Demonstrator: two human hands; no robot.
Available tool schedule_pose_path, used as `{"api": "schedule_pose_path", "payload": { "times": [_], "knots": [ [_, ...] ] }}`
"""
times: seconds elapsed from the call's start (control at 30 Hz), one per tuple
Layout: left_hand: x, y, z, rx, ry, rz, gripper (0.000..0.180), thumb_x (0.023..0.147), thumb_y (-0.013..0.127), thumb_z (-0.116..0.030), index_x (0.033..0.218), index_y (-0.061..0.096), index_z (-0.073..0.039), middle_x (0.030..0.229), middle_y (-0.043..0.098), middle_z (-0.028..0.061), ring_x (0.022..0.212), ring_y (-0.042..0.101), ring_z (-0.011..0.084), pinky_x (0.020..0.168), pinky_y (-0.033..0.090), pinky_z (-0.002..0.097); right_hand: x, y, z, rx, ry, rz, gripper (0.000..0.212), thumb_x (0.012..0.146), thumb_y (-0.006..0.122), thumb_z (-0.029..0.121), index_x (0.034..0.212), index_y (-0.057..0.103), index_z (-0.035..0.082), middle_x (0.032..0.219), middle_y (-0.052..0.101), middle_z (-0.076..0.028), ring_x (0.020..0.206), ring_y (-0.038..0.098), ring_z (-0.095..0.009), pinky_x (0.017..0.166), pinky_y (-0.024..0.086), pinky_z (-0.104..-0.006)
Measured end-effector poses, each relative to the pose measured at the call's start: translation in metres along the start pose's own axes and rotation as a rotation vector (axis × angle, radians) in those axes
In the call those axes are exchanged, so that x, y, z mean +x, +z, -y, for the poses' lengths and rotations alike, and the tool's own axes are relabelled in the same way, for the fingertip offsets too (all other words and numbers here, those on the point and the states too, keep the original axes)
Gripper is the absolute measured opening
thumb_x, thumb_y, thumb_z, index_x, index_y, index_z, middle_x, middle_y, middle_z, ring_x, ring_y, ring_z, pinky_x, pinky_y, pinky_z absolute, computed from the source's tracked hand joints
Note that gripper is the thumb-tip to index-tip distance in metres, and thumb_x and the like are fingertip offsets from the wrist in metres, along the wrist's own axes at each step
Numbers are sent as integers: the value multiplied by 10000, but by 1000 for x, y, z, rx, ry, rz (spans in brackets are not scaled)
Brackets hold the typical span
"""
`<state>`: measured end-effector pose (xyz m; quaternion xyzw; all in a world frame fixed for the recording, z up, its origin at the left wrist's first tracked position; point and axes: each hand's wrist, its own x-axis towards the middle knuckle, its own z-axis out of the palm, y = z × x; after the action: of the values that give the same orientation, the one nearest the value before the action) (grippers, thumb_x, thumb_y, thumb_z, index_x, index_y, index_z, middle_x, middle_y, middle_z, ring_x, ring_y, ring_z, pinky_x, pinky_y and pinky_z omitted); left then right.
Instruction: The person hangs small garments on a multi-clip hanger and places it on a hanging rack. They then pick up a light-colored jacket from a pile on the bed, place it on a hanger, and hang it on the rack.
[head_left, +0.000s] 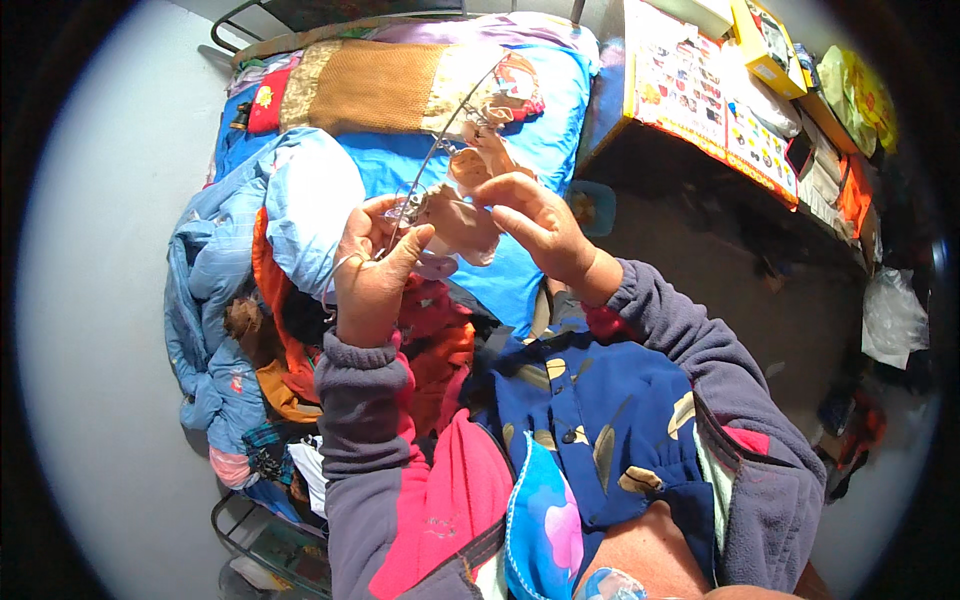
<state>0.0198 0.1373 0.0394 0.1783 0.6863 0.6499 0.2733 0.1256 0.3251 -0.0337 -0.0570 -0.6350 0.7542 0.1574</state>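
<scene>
My left hand [377,262] is closed round the near end of a thin, curved metal clip hanger [437,145], with thumb and fingers pinching close to a clip. Small pinkish-beige pieces of cloth [462,222] hang along the hanger; they look like socks or small garments, but I cannot tell which. Beside this cloth is my right hand [535,222], its thumb and forefinger apart and their tips at the cloth's edge. Whether those tips touch the cloth is unclear. Both hands are held above the bed.
Beneath lies a bed with a blue sheet [385,160], a brown woven mat [370,85] and a heap of light-blue bedding [215,250]. Piled clothes [295,345] lie at the left. At the right stands a table [690,100] bearing a yellow box [768,45] and bags.
</scene>
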Motion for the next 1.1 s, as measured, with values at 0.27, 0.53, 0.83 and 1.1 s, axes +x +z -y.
{"api": "schedule_pose_path", "payload": {
  "times": [0.27, 0.53, 0.83, 1.1],
  "knots": [
    [-4, -19, -31, 258, 45, 100, 242, 915, 552, -6, 1156, 566, 7, 934, 642, 46, 864, 593, 93, 781, 490, 245, 43, -12, 91, -1149, -832, 51, 383, 807, 669, 108, 1185, 607, 109, 1232, 626, -53, 1176, 564, -249, 1003, 425, -407],
    [-9, -51, -68, 297, 131, 283, 358, 918, 636, -83, 1214, 446, -17, 1063, 638, 140, 980, 629, 183, 855, 512, 317, 89, 21, 106, -1339, -974, 521, 225, 760, 687, 163, 978, 651, 118, 892, 619, -44, 895, 632, -245, 791, 496, -373],
    [-41, -152, -110, 893, 296, 101, 662, 817, 784, -380, 1316, 540, -19, 1276, 599, 143, 1208, 556, 260, 1065, 400, 366, 117, -8, 157, -1074, -748, 215, 140, 953, 577, 104, 1062, 628, 32, 1005, 656, -117, 937, 649, -273, 820, 523, -343],
    [-14, -158, -151, 768, 488, -79, 131, 992, 605, -188, 998, 638, -62, 827, 586, -13, 757, 505, 77, 722, 459, 243, 130, -22, 202, -1110, -993, 150, 177, 858, 617, 16, 1034, 633, 16, 1047, 656, -125, 909, 668, -279, 747, 552, -344]
  ]
}}
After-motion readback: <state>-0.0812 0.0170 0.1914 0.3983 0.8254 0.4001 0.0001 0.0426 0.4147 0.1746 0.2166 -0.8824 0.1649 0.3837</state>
